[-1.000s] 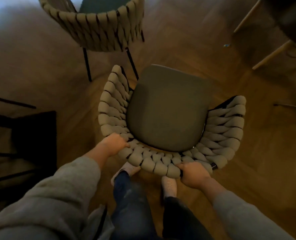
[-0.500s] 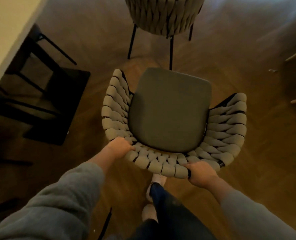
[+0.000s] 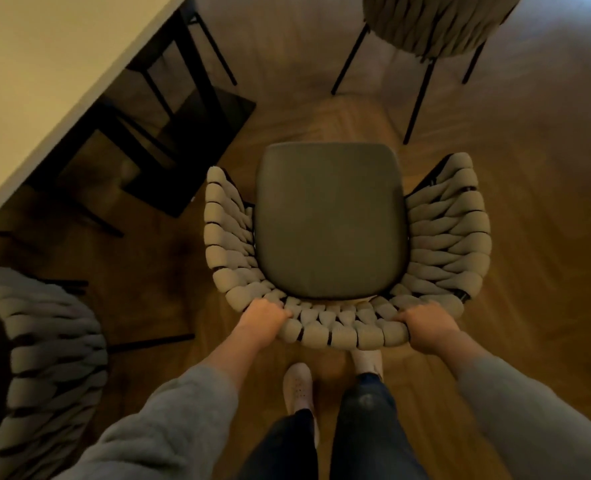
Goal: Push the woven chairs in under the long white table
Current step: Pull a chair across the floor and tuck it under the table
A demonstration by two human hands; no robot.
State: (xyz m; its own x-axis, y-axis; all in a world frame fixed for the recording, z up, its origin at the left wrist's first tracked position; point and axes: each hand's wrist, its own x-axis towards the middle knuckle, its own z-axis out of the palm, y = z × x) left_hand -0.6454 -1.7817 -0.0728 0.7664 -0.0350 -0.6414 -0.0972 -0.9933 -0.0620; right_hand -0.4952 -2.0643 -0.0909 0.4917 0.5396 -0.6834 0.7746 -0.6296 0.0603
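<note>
The left grip (image 3: 263, 315) is curled over the top band of the chair (image 3: 339, 332) at the left rear of its woven back, holding it, with the fingers hooked over the rim toward the seat; the right grip (image 3: 425, 323) holds the same band at the right rear, curled round it in the same way, and the stretch of weave between the two is bare; both forearms run down to the lower edge of the frame in grey sleeves (image 3: 155, 427); just below the chair back two pale shoes (image 3: 298, 388) stand on the floor (image 3: 529, 168), the right one partly hidden beneath the weave, with dark trousers (image 3: 366, 427) above them; the chair sits in the middle of the frame on the wooden floor, its grey seat (image 3: 328, 220) ringed on three sides by the weave and its open front toward the top of the frame; it stands apart from the tabletop (image 3: 45, 64), which crosses the upper left corner on a slant, so no part of the chair lies under it; a black frame (image 3: 169, 109) with a dark base plate shows under the tabletop's edge, near the chair's left arm; a second chair (image 3: 436, 22) stands at the upper right on thin black legs, well clear of the tabletop; a third chair (image 3: 45, 358), blurred, fills the lower left edge below the tabletop's near end.
</note>
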